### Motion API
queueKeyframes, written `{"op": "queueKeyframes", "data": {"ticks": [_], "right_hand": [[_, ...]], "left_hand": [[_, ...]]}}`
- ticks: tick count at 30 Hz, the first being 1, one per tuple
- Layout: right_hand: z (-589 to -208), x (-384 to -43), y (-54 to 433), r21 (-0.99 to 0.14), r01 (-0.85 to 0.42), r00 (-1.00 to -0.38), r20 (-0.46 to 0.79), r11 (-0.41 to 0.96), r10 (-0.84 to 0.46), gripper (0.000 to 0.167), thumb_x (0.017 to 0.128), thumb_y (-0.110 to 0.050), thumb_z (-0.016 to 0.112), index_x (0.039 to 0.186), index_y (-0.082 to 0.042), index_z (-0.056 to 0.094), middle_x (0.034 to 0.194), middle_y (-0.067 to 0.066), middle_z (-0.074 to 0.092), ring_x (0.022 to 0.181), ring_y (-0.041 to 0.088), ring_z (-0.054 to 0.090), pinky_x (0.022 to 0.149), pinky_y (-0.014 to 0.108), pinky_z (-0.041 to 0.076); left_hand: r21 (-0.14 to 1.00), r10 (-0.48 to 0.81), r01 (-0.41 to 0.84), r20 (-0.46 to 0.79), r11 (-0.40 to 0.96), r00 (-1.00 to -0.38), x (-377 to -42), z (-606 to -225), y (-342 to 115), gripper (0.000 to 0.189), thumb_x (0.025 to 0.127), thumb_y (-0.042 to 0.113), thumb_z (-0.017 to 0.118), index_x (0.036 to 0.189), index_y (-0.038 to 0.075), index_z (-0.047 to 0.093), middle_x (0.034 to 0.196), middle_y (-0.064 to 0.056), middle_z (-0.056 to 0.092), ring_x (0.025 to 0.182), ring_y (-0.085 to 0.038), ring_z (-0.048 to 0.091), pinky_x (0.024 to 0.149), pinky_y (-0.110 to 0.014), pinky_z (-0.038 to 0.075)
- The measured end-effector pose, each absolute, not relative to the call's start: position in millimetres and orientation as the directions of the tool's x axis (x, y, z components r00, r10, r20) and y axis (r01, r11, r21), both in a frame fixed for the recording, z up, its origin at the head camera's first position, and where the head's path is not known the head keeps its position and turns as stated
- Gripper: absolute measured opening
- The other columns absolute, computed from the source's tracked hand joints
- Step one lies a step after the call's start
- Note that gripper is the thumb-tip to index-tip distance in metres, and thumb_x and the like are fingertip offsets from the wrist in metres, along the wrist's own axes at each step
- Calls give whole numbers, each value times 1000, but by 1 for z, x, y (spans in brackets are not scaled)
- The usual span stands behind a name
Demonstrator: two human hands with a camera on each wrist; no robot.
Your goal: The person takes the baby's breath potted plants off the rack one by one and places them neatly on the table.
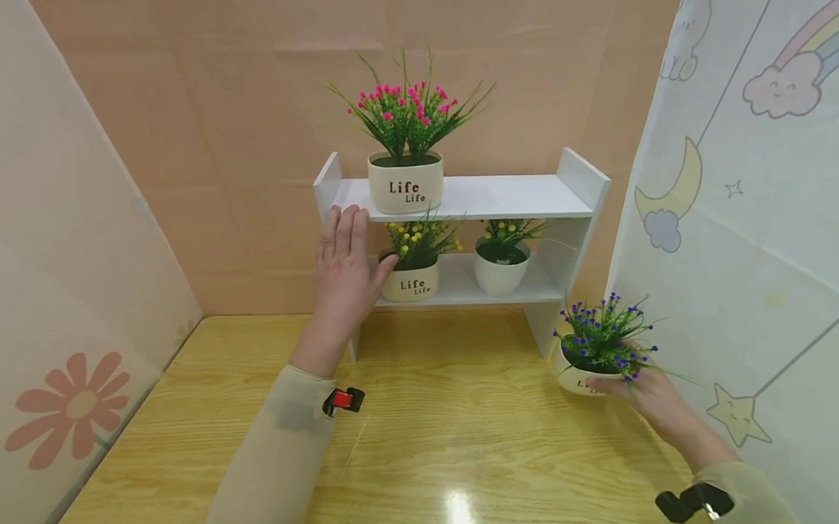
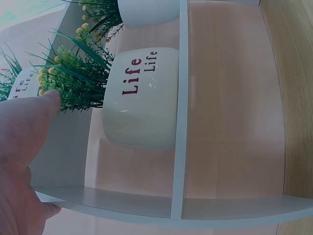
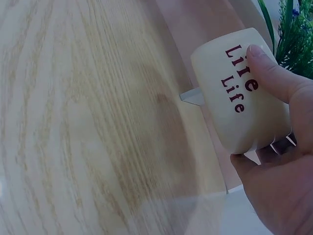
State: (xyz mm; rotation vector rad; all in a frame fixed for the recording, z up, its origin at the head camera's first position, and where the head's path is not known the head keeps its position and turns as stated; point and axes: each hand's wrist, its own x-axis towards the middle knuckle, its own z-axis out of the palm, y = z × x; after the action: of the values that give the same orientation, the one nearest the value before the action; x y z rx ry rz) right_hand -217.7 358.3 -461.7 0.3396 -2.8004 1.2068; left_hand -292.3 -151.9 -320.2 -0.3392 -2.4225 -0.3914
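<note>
Grips a glossy cream, rounded pot of blue-purple flowers (image 1: 597, 347) in the right hand's (image 1: 647, 393) curled fingers, near a white two-tier board shelf (image 1: 508, 194); lays the left hand (image 1: 346, 279), fingers straight, at its left upright. Could tip the pot by snagging leaves on the shelf edge.

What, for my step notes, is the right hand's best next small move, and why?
Probably raise the cream oval pot of blue-purple flowers toward the right half of the white two-tier shelf's top board: the right hand grips this pot beside the shelf, and the cream pot of pink flowers stands at the board's left, leaving room.
</note>
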Motion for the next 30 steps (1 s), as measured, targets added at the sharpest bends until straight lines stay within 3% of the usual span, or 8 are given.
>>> {"op": "queueKeyframes", "data": {"ticks": [6,12,20,30], "right_hand": [[-473,-223,357,-725,-199,-980,124,660,-159,83,105,-39,77,171,-7,38,177,25,28,156,62,28,116,84,24],[-480,-221,356,-734,-212,-977,131,645,-171,79,104,-32,78,169,-5,42,179,27,21,157,63,22,116,86,21],[-484,-221,354,-757,-156,-986,77,635,-151,78,105,-37,76,168,-5,43,171,30,37,153,61,33,115,84,26],[-492,-228,354,-752,-202,-978,118,627,-174,82,104,-33,79,170,-5,40,173,28,35,156,60,29,117,83,25]], "left_hand": [[191,145,343,647,920,-748,-293,-317,-153,86,110,47,67,169,5,20,175,-15,19,168,-37,3,134,-57,15],[191,144,342,646,920,-749,-292,-319,-152,87,110,48,67,169,6,19,175,-15,19,168,-36,3,134,-57,15],[194,139,335,642,922,-754,-291,-320,-152,87,110,47,67,169,6,19,175,-14,18,169,-35,2,135,-54,12],[189,141,331,638,925,-757,-290,-319,-151,86,110,46,66,169,6,18,175,-14,18,168,-36,2,135,-53,12]]}}
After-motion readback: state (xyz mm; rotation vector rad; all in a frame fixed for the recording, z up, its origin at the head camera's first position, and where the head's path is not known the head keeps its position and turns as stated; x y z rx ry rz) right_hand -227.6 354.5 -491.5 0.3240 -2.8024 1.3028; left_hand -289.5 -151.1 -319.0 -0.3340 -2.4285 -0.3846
